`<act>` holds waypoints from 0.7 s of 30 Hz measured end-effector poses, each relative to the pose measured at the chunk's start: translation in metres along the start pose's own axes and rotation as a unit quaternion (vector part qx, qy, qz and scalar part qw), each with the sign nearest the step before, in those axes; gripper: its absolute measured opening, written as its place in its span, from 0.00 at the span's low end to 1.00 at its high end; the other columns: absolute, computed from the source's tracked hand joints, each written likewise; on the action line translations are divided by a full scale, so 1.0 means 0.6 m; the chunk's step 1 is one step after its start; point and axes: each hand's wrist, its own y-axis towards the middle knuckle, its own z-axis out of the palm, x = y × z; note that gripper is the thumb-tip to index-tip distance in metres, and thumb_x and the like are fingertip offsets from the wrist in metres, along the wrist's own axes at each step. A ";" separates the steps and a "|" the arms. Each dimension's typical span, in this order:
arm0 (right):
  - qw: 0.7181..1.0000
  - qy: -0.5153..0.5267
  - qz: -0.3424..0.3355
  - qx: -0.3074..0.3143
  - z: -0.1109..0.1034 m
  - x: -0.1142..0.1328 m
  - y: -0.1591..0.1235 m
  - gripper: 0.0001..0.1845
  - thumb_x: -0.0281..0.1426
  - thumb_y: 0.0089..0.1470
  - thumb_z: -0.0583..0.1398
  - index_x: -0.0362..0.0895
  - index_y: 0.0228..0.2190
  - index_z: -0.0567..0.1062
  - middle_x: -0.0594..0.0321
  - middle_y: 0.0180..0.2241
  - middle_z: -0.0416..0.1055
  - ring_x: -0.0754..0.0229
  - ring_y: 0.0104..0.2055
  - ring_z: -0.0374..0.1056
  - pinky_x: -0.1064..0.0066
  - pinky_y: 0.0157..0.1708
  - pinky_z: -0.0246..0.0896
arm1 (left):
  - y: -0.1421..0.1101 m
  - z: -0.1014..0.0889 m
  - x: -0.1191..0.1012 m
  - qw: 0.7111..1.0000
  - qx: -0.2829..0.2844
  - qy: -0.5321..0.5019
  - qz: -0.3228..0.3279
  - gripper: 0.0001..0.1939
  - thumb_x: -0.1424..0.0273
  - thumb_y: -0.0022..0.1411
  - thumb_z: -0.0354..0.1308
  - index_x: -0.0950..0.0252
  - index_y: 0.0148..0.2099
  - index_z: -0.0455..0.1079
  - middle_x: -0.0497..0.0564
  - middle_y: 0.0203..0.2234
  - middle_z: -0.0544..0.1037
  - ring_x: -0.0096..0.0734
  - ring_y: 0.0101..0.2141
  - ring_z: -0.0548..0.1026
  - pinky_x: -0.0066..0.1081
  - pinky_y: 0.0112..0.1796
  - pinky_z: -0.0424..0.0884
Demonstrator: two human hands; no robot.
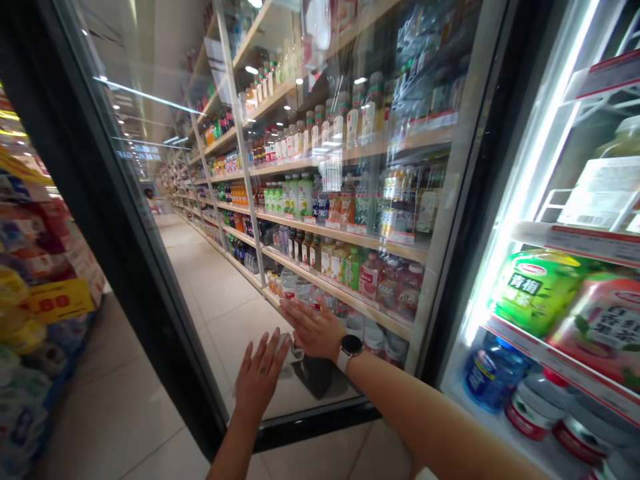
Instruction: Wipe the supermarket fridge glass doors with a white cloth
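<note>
A tall transparent glass door pane (325, 200) bars my reach forward, with my left hand (263, 370) and right hand (317, 327) right up by it at 6 o'clock. Its thick black frame (114, 220) closes off 9 o'clock. Beyond that, at 8 o'clock, bare pale floor tiles (137, 400) leave passage as far as stacked red-and-yellow packaged goods (30, 267). At 3 o'clock I could enter the white-lit cooler, but bright green (530, 293) and pinkish-red drink containers (597, 327) crowd its shelf front; blue (495, 373) and clear bottles (537, 403) obstruct 4 o'clock.
</note>
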 end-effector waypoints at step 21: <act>1.000 -0.016 -0.005 -0.001 -0.010 0.002 -0.008 0.32 0.32 0.55 0.52 0.46 0.62 0.58 0.64 0.64 0.53 0.57 0.69 0.37 0.55 0.67 0.28 | -0.022 -0.014 -0.034 0.996 0.021 -0.076 -0.050 0.36 0.81 0.60 0.45 0.57 0.68 0.44 0.48 0.66 0.49 0.43 0.66 0.45 0.48 0.64 0.45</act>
